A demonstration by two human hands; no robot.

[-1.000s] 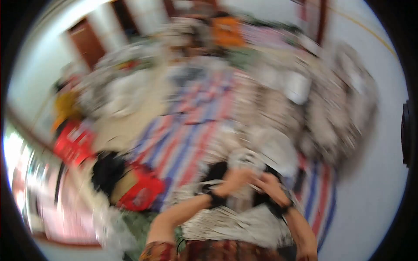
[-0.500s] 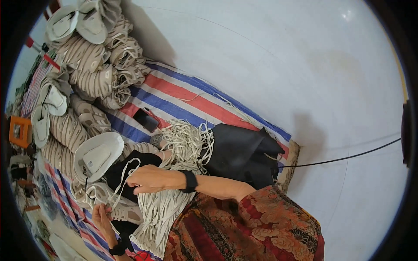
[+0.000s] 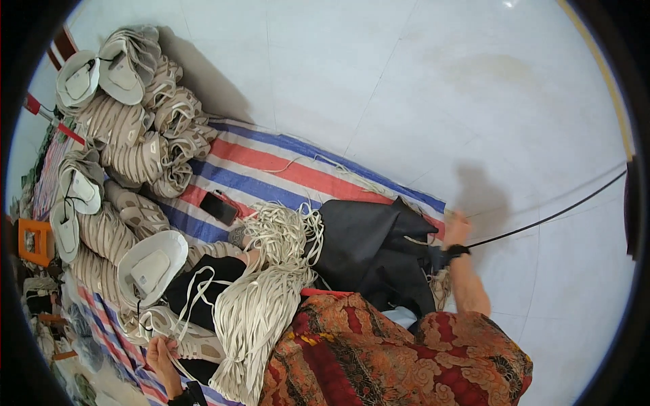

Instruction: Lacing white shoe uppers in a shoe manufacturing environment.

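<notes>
Right hand (image 3: 458, 229), moved off strap bundle (image 3: 261, 318) to mat's (image 3: 271, 159) floor-side edge, fingers spread, bracing; left hand (image 3: 161, 353) pinching one loose strap.

Pale tiled floor (image 3: 420, 88) under a striped red-and-blue mat (image 3: 284, 169), brightly lit.

Mat (image 3: 284, 159): spread on the floor (image 3: 420, 81).
Stacked hats (image 3: 128, 145): on the mat's left part.
Phone (image 3: 219, 207): on the mat, right of the hats.
Strap bundle (image 3: 261, 304): between hats and cloth (image 3: 365, 247).
</notes>
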